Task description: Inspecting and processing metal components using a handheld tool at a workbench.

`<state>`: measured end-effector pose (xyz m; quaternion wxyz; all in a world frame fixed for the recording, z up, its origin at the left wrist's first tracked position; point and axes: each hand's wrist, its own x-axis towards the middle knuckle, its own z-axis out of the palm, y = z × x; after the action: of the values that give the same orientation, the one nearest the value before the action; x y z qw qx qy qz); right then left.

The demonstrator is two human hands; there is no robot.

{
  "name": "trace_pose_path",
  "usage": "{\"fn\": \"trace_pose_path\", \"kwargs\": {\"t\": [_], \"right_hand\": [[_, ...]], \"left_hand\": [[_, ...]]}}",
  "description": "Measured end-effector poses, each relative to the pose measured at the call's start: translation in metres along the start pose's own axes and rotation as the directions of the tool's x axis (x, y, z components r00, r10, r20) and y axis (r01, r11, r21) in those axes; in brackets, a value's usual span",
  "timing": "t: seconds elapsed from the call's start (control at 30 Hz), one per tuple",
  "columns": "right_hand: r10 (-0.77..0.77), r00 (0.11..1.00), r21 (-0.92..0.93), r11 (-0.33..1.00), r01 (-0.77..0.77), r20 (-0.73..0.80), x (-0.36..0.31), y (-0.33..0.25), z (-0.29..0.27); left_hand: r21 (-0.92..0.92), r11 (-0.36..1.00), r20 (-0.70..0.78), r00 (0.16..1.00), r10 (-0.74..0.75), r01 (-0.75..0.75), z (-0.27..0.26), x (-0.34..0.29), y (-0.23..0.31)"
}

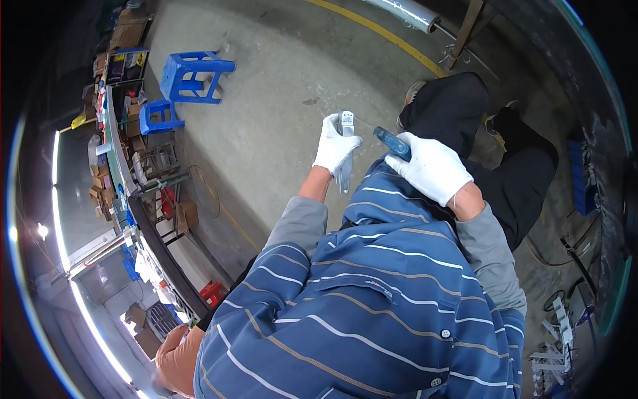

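Observation:
Both my hands wear white gloves and are held out in front of my striped shirt. My left hand grips a narrow silver metal part with small holes at its top end; its lower end sticks out below the fingers. My right hand is wrapped round a hand tool with a translucent blue handle. A thin shaft seems to run from that handle toward the metal part; whether its tip touches the part I cannot tell.
Two blue plastic stools stand on the concrete floor at upper left. A cluttered workbench runs along the left, with a person's orange sleeve near its lower end. Metal pieces are heaped at lower right. A plastic-film roll lies at the top.

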<state>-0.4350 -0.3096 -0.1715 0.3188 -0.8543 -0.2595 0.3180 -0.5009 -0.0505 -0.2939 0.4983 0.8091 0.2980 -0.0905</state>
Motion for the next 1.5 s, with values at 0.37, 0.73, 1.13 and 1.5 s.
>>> {"fn": "trace_pose_path", "kwargs": {"t": [0.37,0.73,1.13,1.5], "right_hand": [[0.018,0.999,0.000,1.000,-0.018,0.041,0.000,-0.003,0.000],[-0.002,0.998,0.052,0.999,-0.001,0.066,-0.001,-0.008,-0.006],[0.003,0.995,0.093,0.996,-0.012,0.100,-0.002,-0.013,-0.004],[-0.014,0.991,0.088,0.996,0.002,0.132,-0.001,-0.012,0.001]], "left_hand": [[-0.211,0.977,0.054,0.999,0.008,0.004,-0.005,-0.001,-0.002],[-0.605,0.751,0.362,0.932,-0.035,0.263,-0.035,-0.001,0.012],[-0.746,0.580,0.421,0.906,0.029,0.328,-0.035,-0.005,0.008],[-0.758,0.512,0.471,0.882,0.001,0.404,-0.041,-0.004,-0.019]]}}
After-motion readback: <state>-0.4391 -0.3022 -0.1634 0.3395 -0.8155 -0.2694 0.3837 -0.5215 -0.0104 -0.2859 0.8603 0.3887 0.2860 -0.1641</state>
